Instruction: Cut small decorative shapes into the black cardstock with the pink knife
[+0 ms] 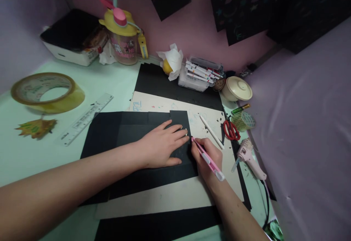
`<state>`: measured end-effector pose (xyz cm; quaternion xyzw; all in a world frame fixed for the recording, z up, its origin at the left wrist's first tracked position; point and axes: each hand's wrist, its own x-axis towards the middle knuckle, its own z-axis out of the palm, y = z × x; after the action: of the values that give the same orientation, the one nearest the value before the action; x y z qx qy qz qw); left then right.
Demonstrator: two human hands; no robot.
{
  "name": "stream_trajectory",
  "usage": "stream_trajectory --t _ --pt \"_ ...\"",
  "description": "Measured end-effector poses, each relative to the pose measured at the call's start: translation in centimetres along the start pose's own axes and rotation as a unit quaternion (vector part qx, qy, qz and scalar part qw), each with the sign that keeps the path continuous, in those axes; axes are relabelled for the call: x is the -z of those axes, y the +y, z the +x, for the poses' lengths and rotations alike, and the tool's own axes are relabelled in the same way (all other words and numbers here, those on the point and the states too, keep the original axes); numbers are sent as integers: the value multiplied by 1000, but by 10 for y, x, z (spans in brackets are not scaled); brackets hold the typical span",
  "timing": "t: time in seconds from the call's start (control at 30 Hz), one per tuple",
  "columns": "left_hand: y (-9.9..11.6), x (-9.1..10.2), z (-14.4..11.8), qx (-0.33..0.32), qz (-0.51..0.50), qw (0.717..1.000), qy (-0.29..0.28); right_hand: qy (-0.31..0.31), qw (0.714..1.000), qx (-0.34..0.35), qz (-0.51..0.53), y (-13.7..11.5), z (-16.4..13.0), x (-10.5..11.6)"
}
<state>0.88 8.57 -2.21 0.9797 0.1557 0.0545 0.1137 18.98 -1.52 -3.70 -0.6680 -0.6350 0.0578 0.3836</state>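
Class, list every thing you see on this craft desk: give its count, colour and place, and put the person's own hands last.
Black paper sheet: one, black, centre, under the left hand.
Beige cardboard mat: one, beige, beneath the black sheet.
Packing tape roll: one, brownish clear, far left.
Clear plastic ruler: one, transparent, left of the sheet.
Dried leaf: one, orange-green, below the tape.
Drinking bottle: one, yellow and pink lid, back.
Marker pens in a box: several, white, back centre.
Round lidded bowl: one, cream, back right.
Scissors: one, red handles, right.
Glue gun: one, pale pink, right edge.
White stick: one, on the mat.
Left hand: flat on the sheet.
Right hand: gripping a pink craft knife.
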Motion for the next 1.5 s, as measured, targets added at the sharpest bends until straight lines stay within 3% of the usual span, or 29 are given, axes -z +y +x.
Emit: stream_trajectory --t 0.3,0.87,1.5 --pt "1 2 0 5 -1 1000 -4 -27 997 51 -56 0 0 0" --pt "0 0 0 3 -2 1000 8 -21 995 72 -69 3 -3 2" --pt "0 1 -1 2 -1 1000 9 -22 998 37 -38 2 -3 0"
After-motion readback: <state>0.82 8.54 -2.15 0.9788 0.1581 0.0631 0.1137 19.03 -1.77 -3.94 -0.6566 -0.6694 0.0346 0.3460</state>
